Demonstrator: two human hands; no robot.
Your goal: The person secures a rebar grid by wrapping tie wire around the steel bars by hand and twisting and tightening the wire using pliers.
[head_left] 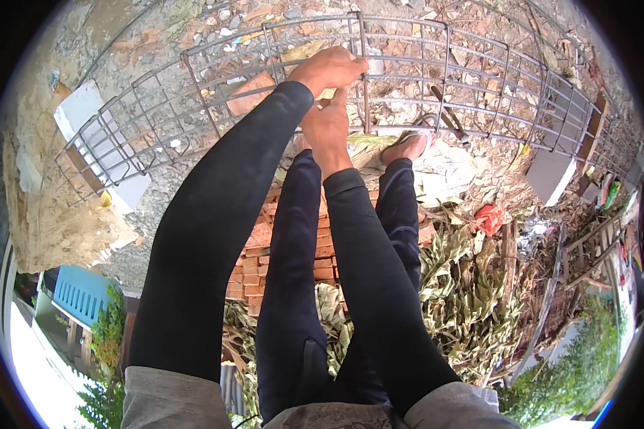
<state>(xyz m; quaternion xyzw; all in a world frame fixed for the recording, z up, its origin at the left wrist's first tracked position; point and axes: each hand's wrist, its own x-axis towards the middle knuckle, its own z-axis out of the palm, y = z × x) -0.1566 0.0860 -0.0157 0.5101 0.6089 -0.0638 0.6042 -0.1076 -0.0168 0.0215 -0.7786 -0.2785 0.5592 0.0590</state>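
A long cage of thin steel bars (479, 81) lies across the upper part of the head view, with crossing ties along it. My left hand (329, 70) reaches over the cage's middle, fingers bent at an upright cross bar. Just below it, my right hand (327, 132) points up toward the same bar, fingertips close to my left hand. What the fingers hold is too small to make out. A dark tool with long handles (449, 116) rests at the cage's near side, right of my hands.
Pale blocks (86, 114) (551, 168) stand under both cage ends. Stacked red bricks (254, 275) lie beneath my legs. Dry leaves (465, 293) cover the ground at lower right, near a red bag (489, 219). My sandaled foot (408, 148) is beside the cage.
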